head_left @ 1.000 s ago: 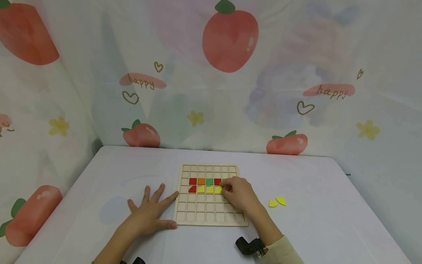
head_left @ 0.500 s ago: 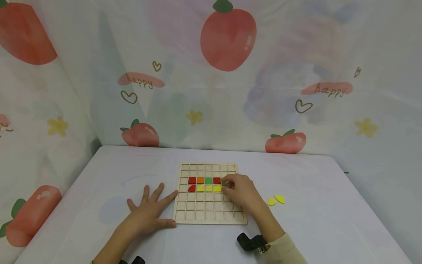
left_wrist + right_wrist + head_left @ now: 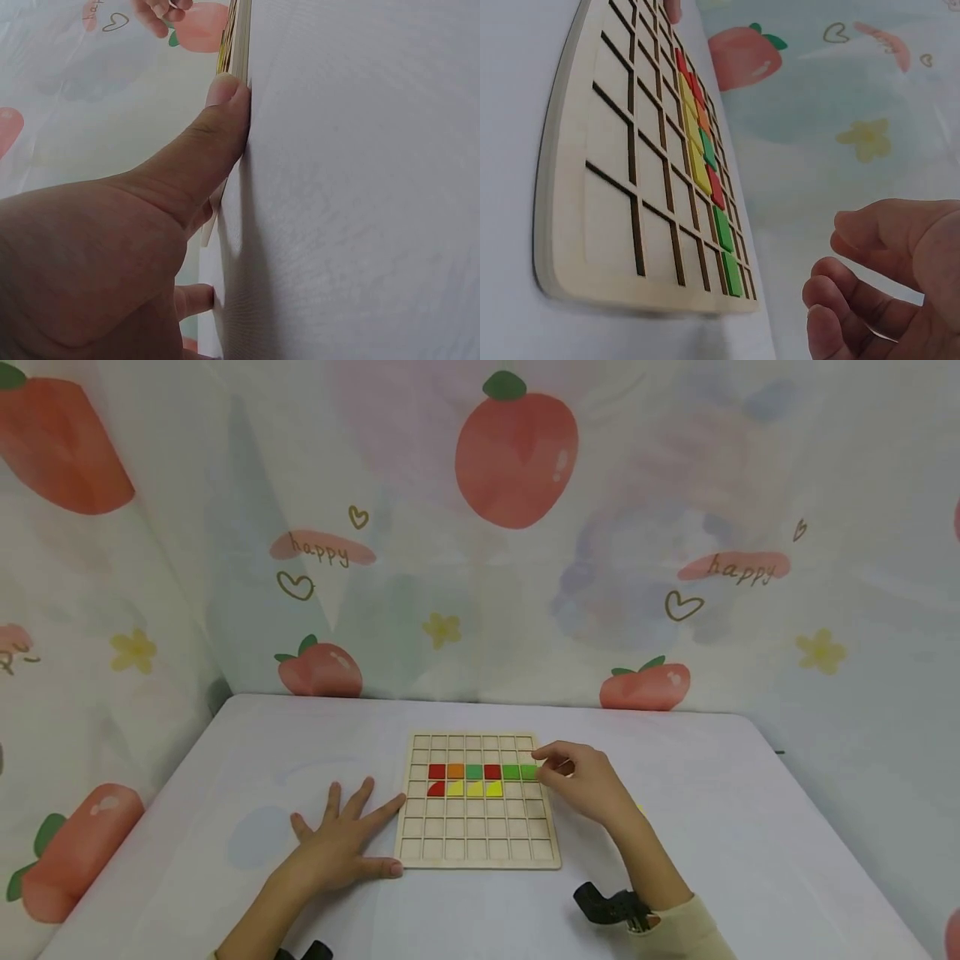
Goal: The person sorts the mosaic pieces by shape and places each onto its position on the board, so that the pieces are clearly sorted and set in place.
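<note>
A wooden grid board [image 3: 476, 853] lies on the table, some of its cells filled with coloured pieces. One row has red, orange and green squares, with two light green squares [image 3: 520, 772] at its right end. Below it sit a red piece [image 3: 436, 790] and several yellow pieces [image 3: 475, 789] with curved edges. My left hand [image 3: 337, 852] lies spread beside the board, index fingertip and thumb at its left edge. My right hand [image 3: 588, 779] hovers by the board's right edge; in the right wrist view its fingers [image 3: 847, 292] are loosely bent with nothing between them.
A bit of yellow [image 3: 641, 808] shows from behind the right forearm on the white table [image 3: 720, 843]. Printed cloth [image 3: 480, 577] with fruit and hearts hangs behind the table and at its left. A black wrist device [image 3: 611, 906] sits under the right wrist.
My right hand has drawn away to the right from the board, uncovering two light green squares in the row. Its forearm now mostly covers the loose yellow pieces. The left hand stays put.
</note>
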Demonstrator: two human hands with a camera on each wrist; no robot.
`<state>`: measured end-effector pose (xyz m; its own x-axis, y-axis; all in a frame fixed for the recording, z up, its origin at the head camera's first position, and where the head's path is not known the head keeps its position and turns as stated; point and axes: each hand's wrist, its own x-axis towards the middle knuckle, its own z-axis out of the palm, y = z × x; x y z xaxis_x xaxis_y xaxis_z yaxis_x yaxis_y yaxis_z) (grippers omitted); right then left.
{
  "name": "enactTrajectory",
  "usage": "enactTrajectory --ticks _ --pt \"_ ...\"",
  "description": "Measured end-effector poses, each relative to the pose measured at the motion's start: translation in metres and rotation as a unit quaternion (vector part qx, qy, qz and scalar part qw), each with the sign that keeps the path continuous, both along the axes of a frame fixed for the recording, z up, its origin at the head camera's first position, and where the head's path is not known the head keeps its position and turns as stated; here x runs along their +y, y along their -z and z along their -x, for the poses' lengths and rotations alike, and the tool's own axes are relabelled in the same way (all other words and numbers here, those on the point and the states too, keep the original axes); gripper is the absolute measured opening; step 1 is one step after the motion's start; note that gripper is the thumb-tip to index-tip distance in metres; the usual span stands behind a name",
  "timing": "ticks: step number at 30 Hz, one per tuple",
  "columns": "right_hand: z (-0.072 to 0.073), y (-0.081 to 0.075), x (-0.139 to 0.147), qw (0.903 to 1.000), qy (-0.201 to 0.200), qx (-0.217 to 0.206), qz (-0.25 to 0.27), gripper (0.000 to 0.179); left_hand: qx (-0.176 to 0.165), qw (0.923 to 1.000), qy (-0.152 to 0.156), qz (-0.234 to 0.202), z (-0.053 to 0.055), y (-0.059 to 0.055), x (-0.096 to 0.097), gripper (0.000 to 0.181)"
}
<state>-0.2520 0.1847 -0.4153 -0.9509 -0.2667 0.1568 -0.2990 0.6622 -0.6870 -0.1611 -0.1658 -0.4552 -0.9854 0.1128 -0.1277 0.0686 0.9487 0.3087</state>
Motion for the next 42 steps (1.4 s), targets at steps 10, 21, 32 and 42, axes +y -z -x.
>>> enactTrajectory --ticks 10,21,32,42 --pt "-0.002 0.002 0.040 0.9998 0.009 0.004 -0.018 0.027 -0.004 0.9999 -0.004 -0.008 0.000 0.003 -0.002 0.098" --pt "-0.003 -0.012 0.058 0.9984 0.002 -0.004 -0.056 0.031 0.003 1.0000 -0.003 -0.003 -0.001 0.000 -0.002 0.099" --pt "-0.002 -0.020 0.072 0.9972 0.009 -0.012 -0.073 0.031 0.004 0.9999 -0.001 -0.012 0.000 -0.003 0.000 0.098" --pt "-0.003 -0.017 0.076 0.9966 0.017 -0.021 -0.078 0.031 0.001 0.9999 -0.002 -0.012 -0.002 -0.003 -0.001 0.098"
